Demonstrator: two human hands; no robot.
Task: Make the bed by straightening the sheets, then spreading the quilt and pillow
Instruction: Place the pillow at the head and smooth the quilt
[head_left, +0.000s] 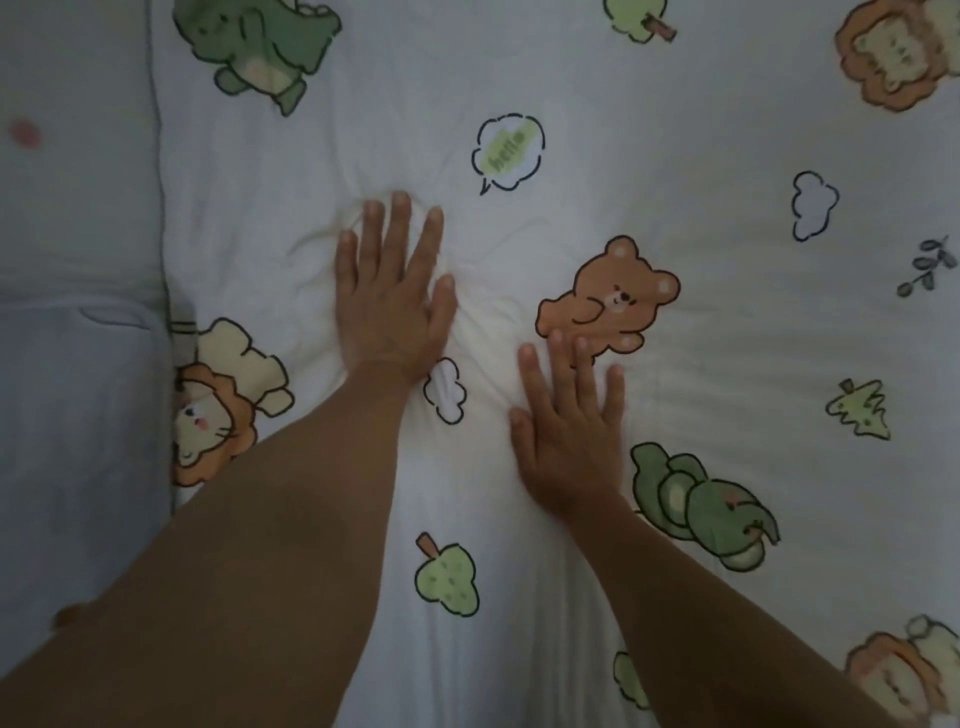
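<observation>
Reaches forward with both bare forearms outstretched. Lays the bare left hand (392, 301) flat, palm down, fingers straight and slightly apart. Sets the bare right hand (569, 436) flat too, palm down, fingers fanned, nearer the body, beside the left wrist without touching it.

the cartoon-print sheet (727, 338) lies flat and open to the right of and beyond both hands. pale blue bedding (78, 260) borders its left edge. bunched wrinkles (483, 322) rise between the left hand (389, 301) and right hand (566, 441).
</observation>
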